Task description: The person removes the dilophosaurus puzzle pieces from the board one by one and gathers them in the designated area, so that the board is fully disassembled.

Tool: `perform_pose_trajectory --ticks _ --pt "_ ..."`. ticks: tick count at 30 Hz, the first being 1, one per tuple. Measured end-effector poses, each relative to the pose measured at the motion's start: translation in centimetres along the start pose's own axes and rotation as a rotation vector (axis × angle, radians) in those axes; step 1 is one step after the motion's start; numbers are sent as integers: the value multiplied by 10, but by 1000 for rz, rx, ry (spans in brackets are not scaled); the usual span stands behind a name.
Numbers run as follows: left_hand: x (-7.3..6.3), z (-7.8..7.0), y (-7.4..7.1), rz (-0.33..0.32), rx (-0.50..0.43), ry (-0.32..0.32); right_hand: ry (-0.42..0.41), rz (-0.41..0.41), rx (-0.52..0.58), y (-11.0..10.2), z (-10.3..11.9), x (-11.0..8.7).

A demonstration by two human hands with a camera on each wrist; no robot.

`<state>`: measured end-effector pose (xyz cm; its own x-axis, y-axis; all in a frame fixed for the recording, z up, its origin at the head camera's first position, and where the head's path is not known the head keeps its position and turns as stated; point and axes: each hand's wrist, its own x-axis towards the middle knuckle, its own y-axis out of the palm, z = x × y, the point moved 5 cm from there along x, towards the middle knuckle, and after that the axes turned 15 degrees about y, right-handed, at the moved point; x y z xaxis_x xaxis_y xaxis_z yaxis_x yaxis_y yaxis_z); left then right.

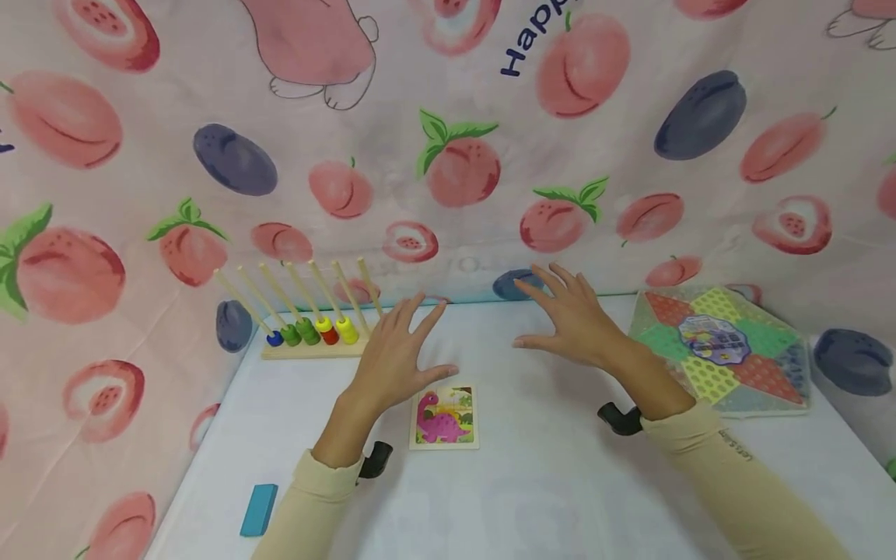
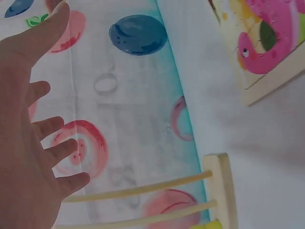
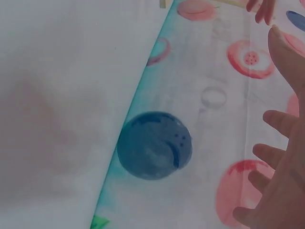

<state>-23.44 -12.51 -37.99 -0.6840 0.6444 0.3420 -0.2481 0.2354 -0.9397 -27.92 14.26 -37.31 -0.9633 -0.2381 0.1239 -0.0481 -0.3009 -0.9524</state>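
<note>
In the head view, the left hand (image 1: pixel 394 356) is raised at centre, fingers extended and spread, holding nothing, with the dinosaur jigsaw puzzle (image 1: pixel 443 420) flat on the white table (image 1: pixel 546 482) just below it in the frame and the wooden bead counting rack (image 1: pixel 308 351) at left-centre. The right hand (image 1: pixel 575 323), right of centre, is likewise raised, spread and without a load. A blue rectangular block (image 1: pixel 259 510) lies at lower left; a patterned, multicoloured flat board (image 1: pixel 721 350) lies at right.
</note>
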Motion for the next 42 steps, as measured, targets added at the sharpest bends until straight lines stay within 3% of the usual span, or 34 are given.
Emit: perform_pose_trajectory --ticks 4,11,20,31,42 --pt "-16 0 4 -1 -57 -34 -24 14 73 12 11 -3" --pt "-52 2 21 84 -151 -163 -48 97 204 47 36 -10" --pt "-79 -4 34 163 -252 -269 -126 258 327 85 58 -1" --pt "-108 -13 61 235 -349 -280 -195 445 288 124 91 14" --pt "-116 -19 68 266 -323 -245 -247 509 167 144 110 15"
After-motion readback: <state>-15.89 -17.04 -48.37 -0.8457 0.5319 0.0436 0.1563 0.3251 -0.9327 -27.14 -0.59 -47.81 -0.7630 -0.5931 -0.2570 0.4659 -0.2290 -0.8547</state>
